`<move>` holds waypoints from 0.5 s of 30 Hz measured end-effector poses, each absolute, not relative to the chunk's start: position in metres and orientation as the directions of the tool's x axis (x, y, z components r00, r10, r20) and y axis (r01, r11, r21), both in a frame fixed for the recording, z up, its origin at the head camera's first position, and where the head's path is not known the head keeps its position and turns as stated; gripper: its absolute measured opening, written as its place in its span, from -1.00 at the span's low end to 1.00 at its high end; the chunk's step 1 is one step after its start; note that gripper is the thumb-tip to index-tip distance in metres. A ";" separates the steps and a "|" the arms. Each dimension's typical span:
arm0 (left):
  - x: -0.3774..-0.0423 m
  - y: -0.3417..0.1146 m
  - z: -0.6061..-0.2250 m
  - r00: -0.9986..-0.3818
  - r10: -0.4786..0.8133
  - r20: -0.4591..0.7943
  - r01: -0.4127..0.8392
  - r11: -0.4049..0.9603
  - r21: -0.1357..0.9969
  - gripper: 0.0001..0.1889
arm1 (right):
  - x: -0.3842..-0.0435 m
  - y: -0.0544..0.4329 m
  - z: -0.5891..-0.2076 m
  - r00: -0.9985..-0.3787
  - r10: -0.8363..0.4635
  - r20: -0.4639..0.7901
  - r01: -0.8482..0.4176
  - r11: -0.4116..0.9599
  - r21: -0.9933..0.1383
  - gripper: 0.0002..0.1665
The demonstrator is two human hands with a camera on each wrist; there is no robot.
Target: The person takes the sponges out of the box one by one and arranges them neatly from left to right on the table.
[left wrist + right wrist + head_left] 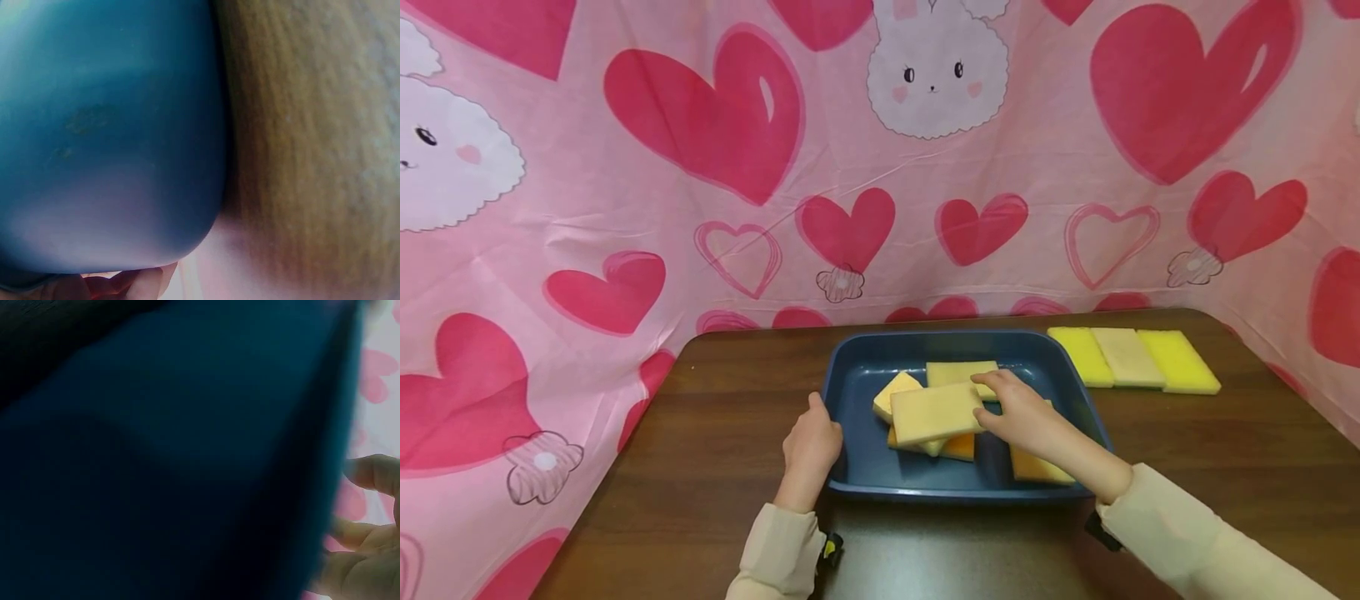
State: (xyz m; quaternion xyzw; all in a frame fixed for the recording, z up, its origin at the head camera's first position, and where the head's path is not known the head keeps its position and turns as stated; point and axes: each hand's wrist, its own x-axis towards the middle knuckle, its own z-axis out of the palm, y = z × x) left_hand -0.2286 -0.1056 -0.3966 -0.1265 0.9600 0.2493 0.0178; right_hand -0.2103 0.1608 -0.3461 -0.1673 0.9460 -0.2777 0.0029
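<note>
A dark blue tray (955, 495) sits on the table, holding several pale yellow and orange-brown sponges. My left hand (812, 442) grips the tray's left rim; in the left wrist view its fingers (145, 285) show past the tray's outer wall (119, 162). Over the tray, my right hand (1026, 417) pinches the right end of a pale yellow sponge (932, 412) between thumb and fingers. That sponge overlaps a cream block (895, 392) and an orange-brown sponge (958, 447). Behind it lies another pale sponge (961, 371). Under my right wrist is a two-tone sponge (1037, 468), partly hidden.
Beyond the tray's right back corner, a bright yellow sponge (1081, 357), a cream one (1126, 357) and another bright yellow one (1180, 361) lie side by side on the brown wooden table (1210, 450). A pink heart-patterned cloth (865, 167) hangs behind the table.
</note>
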 end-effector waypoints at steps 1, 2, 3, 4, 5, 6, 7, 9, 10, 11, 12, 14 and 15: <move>-0.229 -0.106 -0.397 -0.967 -0.233 -0.100 -0.252 0.844 0.473 -0.44 | -0.212 0.160 -0.349 -0.943 -0.317 0.097 -0.320 0.791 -0.521 -0.43; -0.229 -0.106 -0.397 -0.968 -0.231 -0.099 -0.250 0.844 0.474 -0.45 | -0.213 0.159 -0.351 -0.943 -0.316 0.103 -0.322 0.792 -0.519 -0.42; -0.229 -0.106 -0.397 -0.968 -0.230 -0.095 -0.248 0.844 0.475 -0.45 | -0.214 0.158 -0.353 -0.945 -0.311 0.103 -0.317 0.791 -0.523 -0.42; -0.229 -0.106 -0.397 -0.969 -0.229 -0.092 -0.245 0.845 0.476 -0.46 | -0.215 0.158 -0.354 -0.947 -0.306 0.100 -0.311 0.790 -0.528 -0.41; -0.229 -0.106 -0.398 -0.969 -0.228 -0.090 -0.243 0.845 0.477 -0.46 | -0.216 0.157 -0.355 -0.949 -0.301 0.096 -0.304 0.787 -0.536 -0.40; -0.229 -0.106 -0.397 -0.970 -0.228 -0.088 -0.241 0.844 0.478 -0.47 | -0.217 0.156 -0.356 -0.950 -0.297 0.090 -0.297 0.784 -0.545 -0.38; -0.228 -0.106 -0.397 -0.970 -0.227 -0.087 -0.240 0.844 0.480 -0.46 | -0.218 0.155 -0.357 -0.952 -0.295 0.082 -0.289 0.781 -0.554 -0.37; -0.228 -0.106 -0.397 -0.971 -0.226 -0.081 -0.237 0.845 0.478 -0.46 | -0.220 0.154 -0.360 -0.956 -0.289 0.057 -0.268 0.773 -0.575 -0.35; -0.228 -0.106 -0.397 -0.971 -0.226 -0.083 -0.238 0.846 0.477 -0.45 | -0.220 0.154 -0.361 -0.956 -0.289 0.047 -0.261 0.770 -0.583 -0.34; -0.228 -0.106 -0.397 -0.971 -0.225 -0.085 -0.238 0.847 0.476 -0.45 | -0.221 0.153 -0.362 -0.957 -0.288 0.034 -0.252 0.766 -0.591 -0.33; -0.227 -0.106 -0.397 -0.970 -0.226 -0.083 -0.238 0.847 0.475 -0.45 | -0.221 0.153 -0.363 -0.958 -0.288 0.020 -0.242 0.765 -0.597 -0.32; -0.227 -0.105 -0.396 -0.970 -0.228 -0.084 -0.240 0.848 0.471 -0.46 | -0.222 0.152 -0.366 -0.958 -0.286 0.002 -0.229 0.764 -0.604 -0.29; -0.227 -0.105 -0.396 -0.970 -0.228 -0.083 -0.240 0.849 0.471 -0.46 | -0.222 0.151 -0.367 -0.959 -0.283 -0.005 -0.222 0.763 -0.607 -0.27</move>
